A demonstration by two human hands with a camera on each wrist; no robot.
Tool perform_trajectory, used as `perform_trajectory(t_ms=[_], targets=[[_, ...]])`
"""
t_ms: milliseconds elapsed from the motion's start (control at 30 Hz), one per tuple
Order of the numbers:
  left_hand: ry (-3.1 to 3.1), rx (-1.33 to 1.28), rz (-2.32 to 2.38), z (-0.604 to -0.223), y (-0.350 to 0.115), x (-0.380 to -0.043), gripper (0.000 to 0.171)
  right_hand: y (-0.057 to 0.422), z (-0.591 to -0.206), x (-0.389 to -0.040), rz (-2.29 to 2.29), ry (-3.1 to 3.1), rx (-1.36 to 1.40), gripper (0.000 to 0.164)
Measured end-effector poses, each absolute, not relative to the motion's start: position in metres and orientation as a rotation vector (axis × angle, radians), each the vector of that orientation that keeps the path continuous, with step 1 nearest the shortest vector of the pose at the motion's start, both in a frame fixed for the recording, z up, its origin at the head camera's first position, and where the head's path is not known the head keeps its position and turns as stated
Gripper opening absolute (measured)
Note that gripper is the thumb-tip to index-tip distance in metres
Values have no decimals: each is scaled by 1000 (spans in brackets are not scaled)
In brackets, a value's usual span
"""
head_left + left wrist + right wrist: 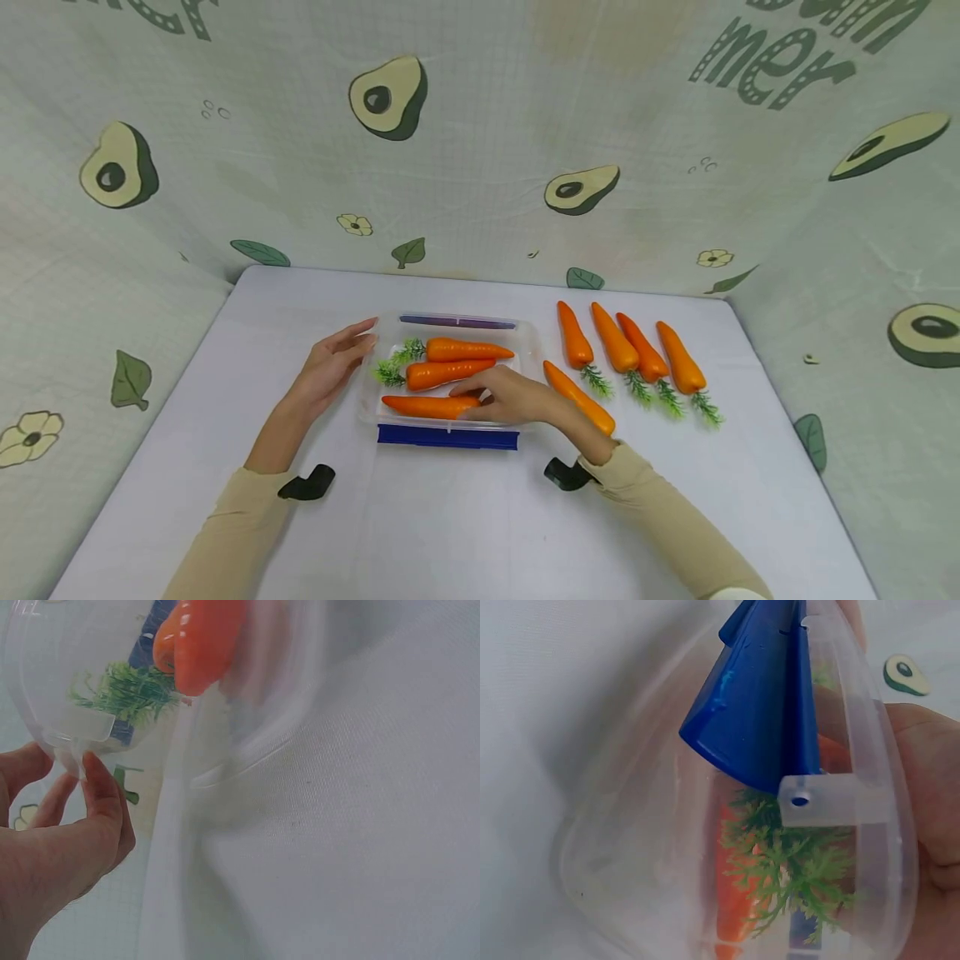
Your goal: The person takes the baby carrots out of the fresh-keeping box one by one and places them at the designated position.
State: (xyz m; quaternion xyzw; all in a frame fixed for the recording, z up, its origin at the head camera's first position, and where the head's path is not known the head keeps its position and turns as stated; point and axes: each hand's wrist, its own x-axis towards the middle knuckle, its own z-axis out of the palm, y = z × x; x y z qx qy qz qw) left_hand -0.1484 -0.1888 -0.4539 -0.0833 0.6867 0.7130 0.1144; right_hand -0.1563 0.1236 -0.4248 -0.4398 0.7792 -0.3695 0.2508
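A clear plastic container (450,423) with blue side latches (447,437) stands mid-table. Inside lie two toy carrots (450,374), one behind the other, their green tops to the left. My left hand (335,367) is at the container's left end, and in the left wrist view its thumb and fingers pinch the rim (79,746). Reaching in over the right side, my right hand (510,396) holds a third carrot (423,407) by its thick end, tip pointing left. That carrot's leafy top (787,862) shows through the wall in the right wrist view; the right fingertips are mostly hidden.
Several more carrots (615,337) with green tops lie at the right back of the white table (450,525). Another carrot (579,398) lies between the container and my right forearm. A cloth with avocado prints (480,167) hangs behind and at both sides.
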Motion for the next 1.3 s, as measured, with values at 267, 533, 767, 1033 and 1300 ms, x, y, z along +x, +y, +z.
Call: perform_trajectory(t_ms=[267,533,767,1033,1300], targets=[[2015,-229,2083,-453,-188,-149,61,135,-411,-153,-1033,2188,-1247,38],[2002,-223,2076,-451,-187,-148,63,149,-391,-149,-1040,2321,-1065,43],[2000,-237,2062,-452,-189,-147,63,158,-374,-145,-1159,2368,-999,45],[1993,-252,2054,-451,-188,-147,65,179,-357,-139,-1297,2387,-895,42],[1995,-255,2071,-449,-187,-145,65,206,-357,-133,-1341,2506,-788,43]])
